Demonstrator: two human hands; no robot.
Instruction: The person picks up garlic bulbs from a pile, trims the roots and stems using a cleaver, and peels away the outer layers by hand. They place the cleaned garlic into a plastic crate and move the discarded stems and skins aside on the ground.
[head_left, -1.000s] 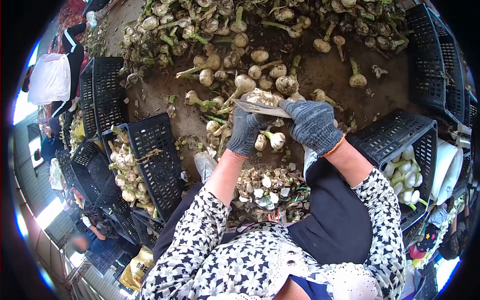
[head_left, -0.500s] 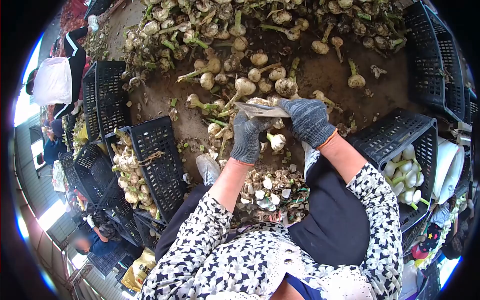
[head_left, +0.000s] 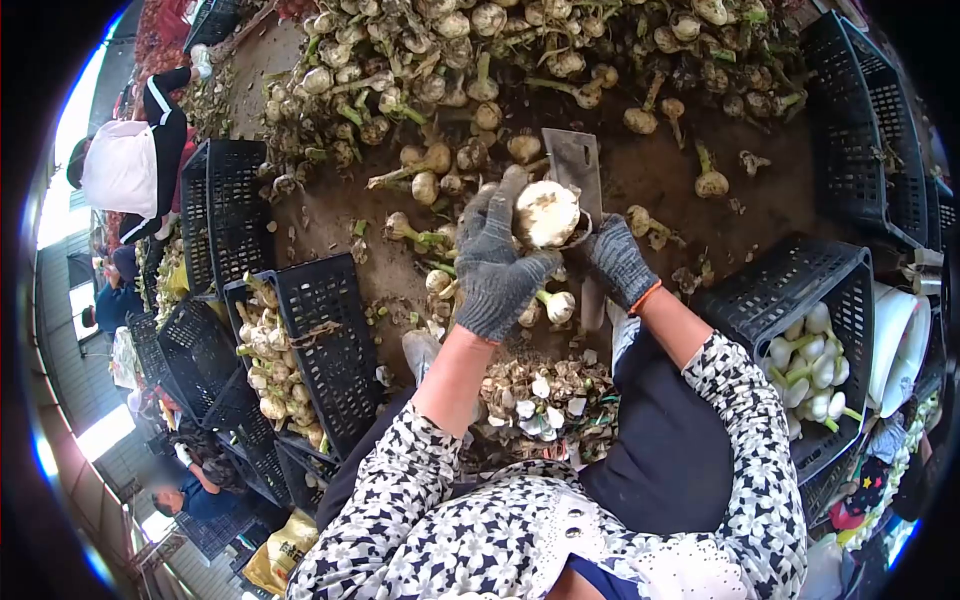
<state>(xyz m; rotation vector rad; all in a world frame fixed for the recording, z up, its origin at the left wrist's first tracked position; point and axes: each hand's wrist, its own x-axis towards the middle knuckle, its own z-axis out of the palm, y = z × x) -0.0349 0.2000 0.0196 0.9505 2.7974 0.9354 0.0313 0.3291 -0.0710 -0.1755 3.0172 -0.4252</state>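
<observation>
My left hand, in a dark grey knitted glove, is wrapped round a garlic bulb whose pale, flat face is turned up. Beside it, the gloved right hand grips a knife with a broad rectangular blade that points away from me. The blade stands just right of the bulb, and a thin curl of peel or trimming hangs between the two. Loose garlic bulbs with stalks lie on the ground beyond both hands. Between my legs is a heap of garlic scraps.
A large pile of untrimmed garlic spreads across the far side. On the left, a black crate stands near garlic bulbs; at right, another crate holds cleaned white garlic. Other people are at the far left.
The blade has swung from lying crosswise over the hands to pointing away from me. The bulb's pale face has come into view in my left hand, and my right hand has lowered slightly.
</observation>
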